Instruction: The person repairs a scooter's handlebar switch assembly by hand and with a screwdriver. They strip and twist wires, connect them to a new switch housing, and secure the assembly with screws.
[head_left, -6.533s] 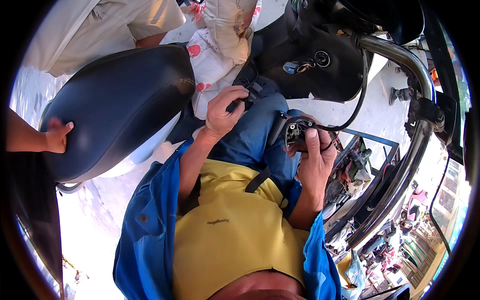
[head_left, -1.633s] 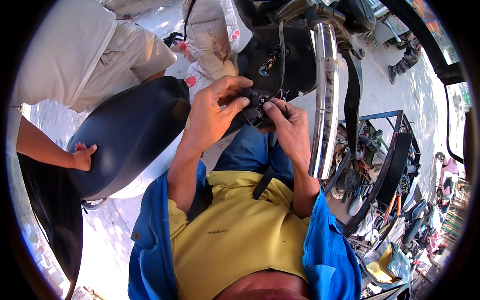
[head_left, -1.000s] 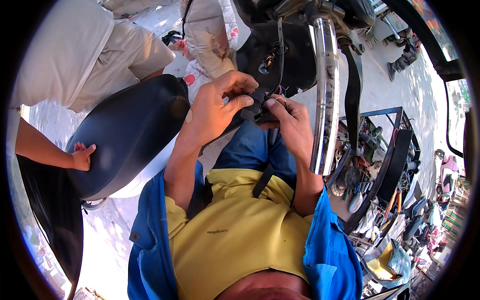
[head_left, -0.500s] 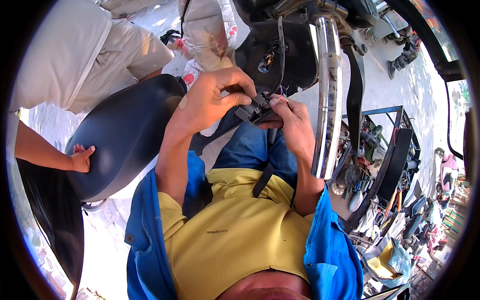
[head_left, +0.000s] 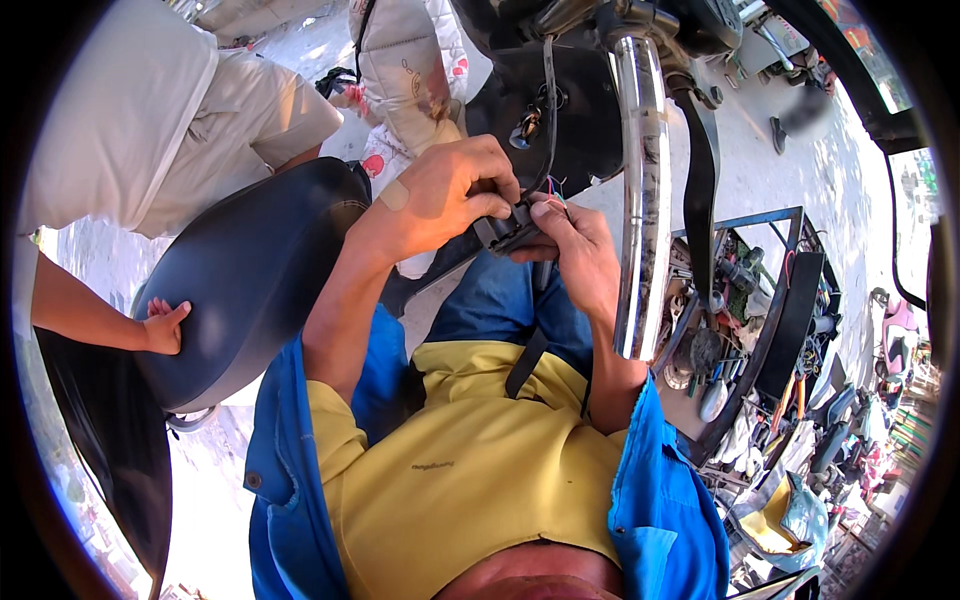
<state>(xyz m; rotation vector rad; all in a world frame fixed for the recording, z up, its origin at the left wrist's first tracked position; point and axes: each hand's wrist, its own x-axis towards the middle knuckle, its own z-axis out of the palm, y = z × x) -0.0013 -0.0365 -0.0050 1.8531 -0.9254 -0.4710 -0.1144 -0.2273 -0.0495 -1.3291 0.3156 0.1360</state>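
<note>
A small dark grey plastic housing (head_left: 497,237) is between my two hands, in front of my knees. My left hand (head_left: 432,205) has a patch on its wrist; its bent thumb and fingers pinch at the housing's upper side, covering part of it. From the other side my right hand (head_left: 582,250) grips the housing, thumb on top and fingers beneath. Thin coloured wires (head_left: 557,188) stick out beside the right thumb. A black cable (head_left: 550,105) runs from the housing up to the dark front panel (head_left: 585,130) of a two-wheeler.
A chrome tube (head_left: 640,200) and a black strap-like piece (head_left: 700,190) hang right of my right hand. Beyond stands a metal-framed bin (head_left: 735,410) of tools and parts. On the left, another person's hand (head_left: 165,327) rests on the black seat (head_left: 250,265).
My left hand has shifted slightly right and up, its fingertips now further over the housing. My right hand keeps its grip. The view has moved a little.
</note>
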